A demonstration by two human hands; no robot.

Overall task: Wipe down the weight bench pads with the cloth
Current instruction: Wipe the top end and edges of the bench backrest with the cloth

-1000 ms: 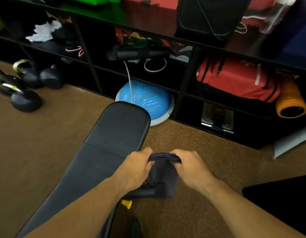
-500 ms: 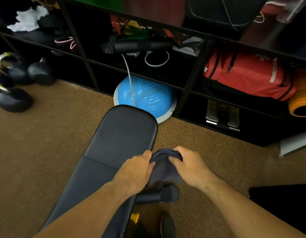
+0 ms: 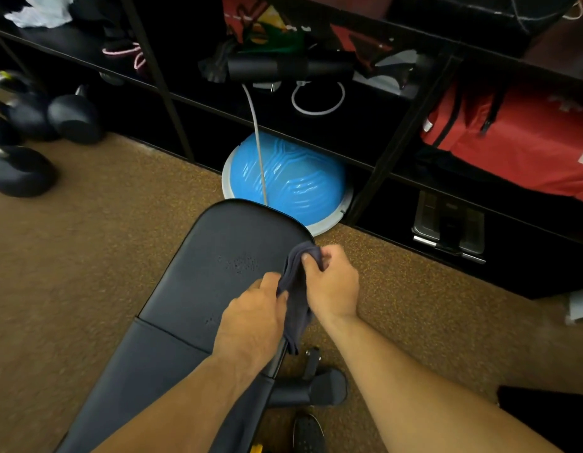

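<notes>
Right fingers (image 3: 316,259) curled tight over the top end of the cloth (image 3: 296,302), left fingers (image 3: 274,284) pinching it lower down. Both hands are grasping it, nothing released.

And there's the shift! Half a second back that cloth was bunched between the hands out past the side of the bench (image 3: 198,305), over the floor (image 3: 87,273). Now the right hand (image 3: 334,289) has gone forward toward 12 o'clock and the left hand (image 3: 251,318) sits behind it at 6. The cloth is drawn out lengthways between them, right along the 3 o'clock rim of the upper pad (image 3: 224,243), with its tail hanging off the side.

Is the fabric pressing the pad or just hovering at the edge? Hard to call from this angle.

What it means, I'd say: the fiddling is ending and the wiping is about to start, but no stroke has crossed the pad yet. The upper pad and the lower pad (image 3: 146,371) at 7 o'clock both remain to do.

Beyond the bench at 12 o'clock, the blue dome (image 3: 296,181). Kettlebells (image 3: 72,120) off at 10.
</notes>
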